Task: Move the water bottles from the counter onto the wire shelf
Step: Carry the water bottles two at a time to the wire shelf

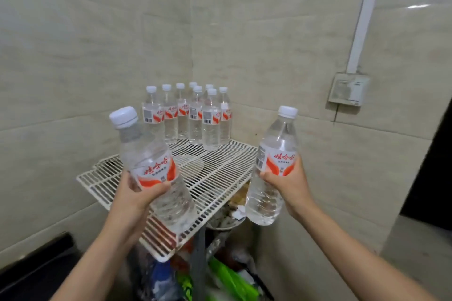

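Note:
I hold one clear water bottle in each hand, both with white caps and red-and-white labels. My left hand (pixel 137 193) grips the left bottle (pixel 151 166) around its middle, tilted left, above the front part of the white wire shelf (pixel 220 168). My right hand (pixel 286 186) grips the right bottle (pixel 274 166) upright, just off the shelf's right edge. Several more bottles (pixel 190 115) stand upright in a cluster at the shelf's back corner against the tiled walls.
Under the shelf lie a bowl (pixel 227 220) and colourful bags and wrappers (pixel 220 276). A dark counter edge (pixel 31 266) sits at the lower left. A wall socket (pixel 348 90) with a white conduit is on the right wall, and a dark opening (pixel 430 166) lies further right.

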Tool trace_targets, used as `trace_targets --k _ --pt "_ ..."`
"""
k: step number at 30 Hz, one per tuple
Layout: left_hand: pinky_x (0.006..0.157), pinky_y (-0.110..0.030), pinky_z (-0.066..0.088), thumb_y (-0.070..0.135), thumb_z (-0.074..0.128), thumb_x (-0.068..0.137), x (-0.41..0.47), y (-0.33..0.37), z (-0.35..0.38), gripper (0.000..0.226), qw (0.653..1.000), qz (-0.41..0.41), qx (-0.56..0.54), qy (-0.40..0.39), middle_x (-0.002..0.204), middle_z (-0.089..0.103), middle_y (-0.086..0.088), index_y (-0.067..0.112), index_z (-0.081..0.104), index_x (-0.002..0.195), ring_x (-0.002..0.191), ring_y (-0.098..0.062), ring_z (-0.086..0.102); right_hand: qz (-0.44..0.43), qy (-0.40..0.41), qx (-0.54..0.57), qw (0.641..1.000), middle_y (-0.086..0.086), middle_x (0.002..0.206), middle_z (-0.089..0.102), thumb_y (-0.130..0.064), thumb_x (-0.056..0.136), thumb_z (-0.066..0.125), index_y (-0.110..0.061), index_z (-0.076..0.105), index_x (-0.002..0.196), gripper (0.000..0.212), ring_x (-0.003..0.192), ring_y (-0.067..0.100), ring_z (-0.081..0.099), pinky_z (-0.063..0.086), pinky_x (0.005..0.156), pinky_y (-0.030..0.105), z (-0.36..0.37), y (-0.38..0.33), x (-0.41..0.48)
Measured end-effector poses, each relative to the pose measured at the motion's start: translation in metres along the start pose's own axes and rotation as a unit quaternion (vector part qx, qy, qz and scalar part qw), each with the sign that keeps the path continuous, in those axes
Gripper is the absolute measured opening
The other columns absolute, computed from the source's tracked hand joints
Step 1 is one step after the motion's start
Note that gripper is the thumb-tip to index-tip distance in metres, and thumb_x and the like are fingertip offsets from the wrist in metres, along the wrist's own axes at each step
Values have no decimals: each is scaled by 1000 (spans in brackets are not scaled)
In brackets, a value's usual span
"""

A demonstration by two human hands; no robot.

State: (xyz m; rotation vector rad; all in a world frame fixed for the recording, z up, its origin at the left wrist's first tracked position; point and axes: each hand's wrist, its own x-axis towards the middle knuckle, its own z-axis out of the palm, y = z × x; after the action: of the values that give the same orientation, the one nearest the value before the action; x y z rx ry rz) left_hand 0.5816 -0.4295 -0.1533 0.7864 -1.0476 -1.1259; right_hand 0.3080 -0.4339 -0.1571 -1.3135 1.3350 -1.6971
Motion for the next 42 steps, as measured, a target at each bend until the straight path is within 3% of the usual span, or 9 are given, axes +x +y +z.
trace_targets --k 7,11,17,20,23,25,30,34,42 --pt "73 -30 47 6 72 45 58 -28 54 55 991 32 75 110 93 64 -4 21 51 93 82 -13 65 -9 -139 30 990 -13 100 53 -5 62 79 -38 37 103 67 90 3 55 46 66 17 7 32 124" --pt "74 -32 47 7 74 43 76 -38 59 59 980 42 96 168 95 68 -6 11 51 97 90 -21 66 -2 -210 46 977 -16 100 53 -8 63 80 -34 34 114 73 87 0 55 45 51 9 29 48 171" --pt "76 -32 47 3 69 50 95 -35 59 59 969 33 118 213 102 64 -10 17 51 104 95 -23 62 -15 -292 64 954 -19 101 50 -4 63 78 -34 31 120 79 88 -5 52 44 60 8 86 60 208" --pt "87 -39 46 6 72 47 115 -34 58 68 963 24 142 226 107 62 -12 11 48 111 100 -26 60 -18 -305 68 950 -19 95 48 -3 66 77 -26 29 127 81 83 -6 50 46 74 15 124 55 222" --pt "91 -41 45 8 73 46 136 -32 52 59 958 13 155 242 105 61 -10 18 49 99 100 -25 60 -20 -306 72 949 -20 94 46 -4 67 76 -25 26 131 84 81 -6 50 45 59 9 150 57 232" --pt "86 -38 47 8 74 47 150 -35 45 57 957 11 159 244 103 62 -5 24 50 96 96 -21 61 -22 -302 63 951 -18 95 45 -4 66 76 -23 26 132 85 83 -3 50 42 57 9 164 61 238" --pt "75 -29 49 6 74 48 191 -47 26 59 965 11 144 219 100 64 -3 28 50 98 89 -15 64 -32 -261 26 964 1 115 47 -7 63 78 -19 29 129 83 104 17 52 45 80 24 200 75 260" --pt "61 -21 48 0 74 57 227 -53 12 54 969 6 143 199 97 64 1 32 49 93 85 -10 65 -35 -253 13 967 -4 111 46 -5 62 78 -21 28 132 88 102 14 50 41 76 20 234 84 276" --pt "70 -26 49 -1 76 61 275 -74 -8 59 969 -7 175 175 100 64 3 38 48 94 91 -12 64 -24 -289 -14 957 2 135 42 -15 60 83 -29 16 138 103 113 10 41 37 95 32 269 104 286"
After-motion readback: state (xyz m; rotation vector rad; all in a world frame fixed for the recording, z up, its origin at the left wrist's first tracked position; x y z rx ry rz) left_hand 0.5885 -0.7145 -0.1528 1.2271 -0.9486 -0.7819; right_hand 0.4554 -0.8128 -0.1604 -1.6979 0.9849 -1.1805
